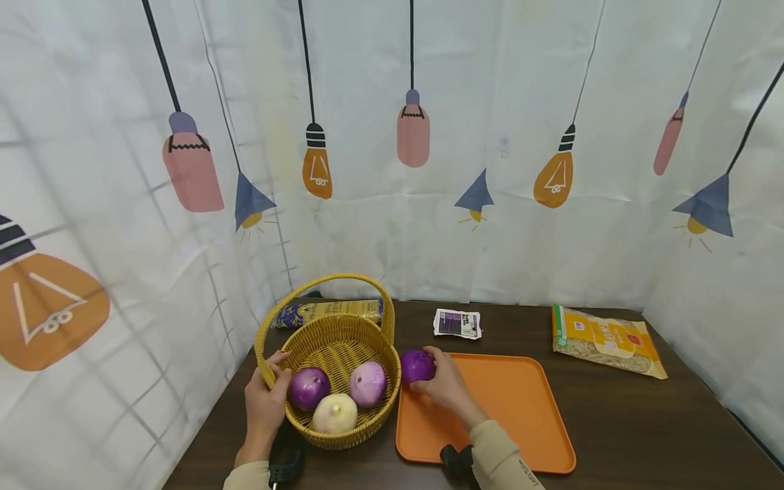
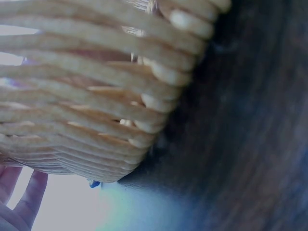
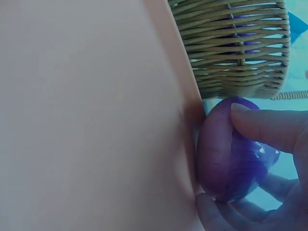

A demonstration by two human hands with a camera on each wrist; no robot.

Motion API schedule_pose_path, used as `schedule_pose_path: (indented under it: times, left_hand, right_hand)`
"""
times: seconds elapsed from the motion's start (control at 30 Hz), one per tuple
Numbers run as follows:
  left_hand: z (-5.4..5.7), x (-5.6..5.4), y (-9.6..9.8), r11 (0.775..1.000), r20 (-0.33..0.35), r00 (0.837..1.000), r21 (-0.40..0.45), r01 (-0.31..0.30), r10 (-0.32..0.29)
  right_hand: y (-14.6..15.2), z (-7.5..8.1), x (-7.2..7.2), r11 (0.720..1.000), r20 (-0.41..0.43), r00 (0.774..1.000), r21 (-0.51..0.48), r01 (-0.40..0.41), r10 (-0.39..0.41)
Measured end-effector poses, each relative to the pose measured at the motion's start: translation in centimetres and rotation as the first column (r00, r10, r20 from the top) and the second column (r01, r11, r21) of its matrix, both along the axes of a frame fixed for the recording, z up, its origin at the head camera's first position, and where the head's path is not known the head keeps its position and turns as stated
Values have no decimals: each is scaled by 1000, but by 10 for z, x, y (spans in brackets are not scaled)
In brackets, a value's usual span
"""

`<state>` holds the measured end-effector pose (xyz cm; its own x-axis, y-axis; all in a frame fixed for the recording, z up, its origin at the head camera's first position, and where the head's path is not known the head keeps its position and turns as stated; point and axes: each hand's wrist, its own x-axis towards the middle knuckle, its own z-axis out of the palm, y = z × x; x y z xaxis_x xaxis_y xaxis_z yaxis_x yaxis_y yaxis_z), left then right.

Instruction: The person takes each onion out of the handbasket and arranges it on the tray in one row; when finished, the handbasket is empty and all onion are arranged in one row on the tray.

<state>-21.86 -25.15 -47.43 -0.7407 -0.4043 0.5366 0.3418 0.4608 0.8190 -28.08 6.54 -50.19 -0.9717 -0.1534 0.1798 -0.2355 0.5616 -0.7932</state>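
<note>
In the head view, my left hand [image 1: 265, 401] grips the left side of a yellow woven basket [image 1: 339, 441], where its tall handle [image 1: 327, 278] meets the rim. Two purple onions, one dark [image 1: 309, 388] and one paler [image 1: 369, 382], lie inside with a white onion [image 1: 335, 414]. Another purple onion [image 1: 418, 366] is held between thumb and fingers of my right hand [image 1: 450, 386], at the far left corner of an orange tray [image 1: 502, 401]. Seen from the right wrist, that onion [image 3: 231, 154] sits low at the tray's edge, close beside the basket [image 3: 236, 53].
Behind the basket lies a yellow and blue packet [image 1: 331, 312]. A small white and purple sachet [image 1: 457, 324] lies beyond the tray, and a yellow bag [image 1: 606, 340] of pale dry food is at the far right. A printed curtain [image 1: 502, 258] hangs behind the dark table [image 1: 618, 422].
</note>
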Motion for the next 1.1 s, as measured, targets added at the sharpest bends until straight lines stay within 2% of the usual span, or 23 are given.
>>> schedule_pose_path:
  times: [0.43, 0.53, 0.63, 0.73, 0.87, 1.1]
  left_hand:
    - [2, 1, 1, 1000, 5, 1000, 4, -3, 3]
    - [-5, -4, -3, 1000, 11, 1000, 12, -4, 4]
    - [-18, -12, -10, 1000, 6, 1000, 8, -8, 8]
    - [-27, -18, -15, 1000, 2, 1000, -1, -12, 12]
    - [-31, -19, -17, 1000, 2, 1000, -10, -18, 18]
    - [-30, -19, -16, 999, 16, 999, -11, -34, 35]
  right_hand:
    - [4, -3, -2, 998, 15, 1000, -64, -23, 24]
    - [6, -3, -2, 996, 29, 999, -84, -32, 35]
    - [9, 1, 1, 996, 41, 998, -82, -43, 46]
    - [13, 7, 6, 996, 54, 997, -80, -43, 47]
    - [15, 20, 12, 997, 44, 999, -81, -20, 24]
    - [-1, 52, 18, 997, -81, 996, -65, -37, 32]
